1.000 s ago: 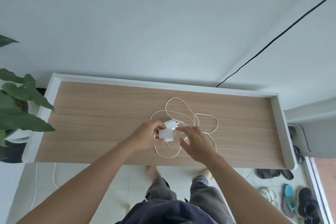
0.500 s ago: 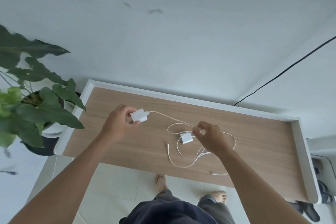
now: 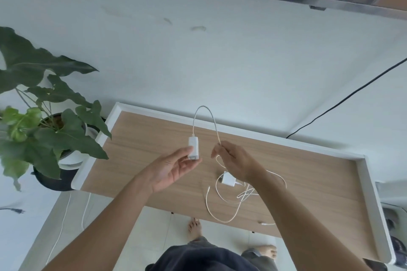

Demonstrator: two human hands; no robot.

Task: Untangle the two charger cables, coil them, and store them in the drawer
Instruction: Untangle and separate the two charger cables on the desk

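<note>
My left hand (image 3: 174,168) holds a white charger plug (image 3: 193,147) upright above the wooden tabletop (image 3: 143,149), palm up. Its white cable (image 3: 206,114) arches upward and comes down into my right hand (image 3: 235,160), which pinches it between finger and thumb. Below my right hand a second white charger plug (image 3: 228,179) lies on the wood. Loose white cable loops (image 3: 222,215) spread around it and still cross each other near my right wrist. One cable end (image 3: 265,224) lies by the near edge. No drawer shows in this view.
A potted plant (image 3: 44,121) with big green leaves stands left of the table. The table has a raised white rim (image 3: 372,204). A black wire (image 3: 343,99) runs along the wall at the right. Bare feet (image 3: 195,229) stand on the tiled floor below. Sandals lie at the far right.
My left hand lifted one plug out of the tangle, carried it left, then back toward the middle and higher. My right hand left the other plug and now pinches the raised cable.
</note>
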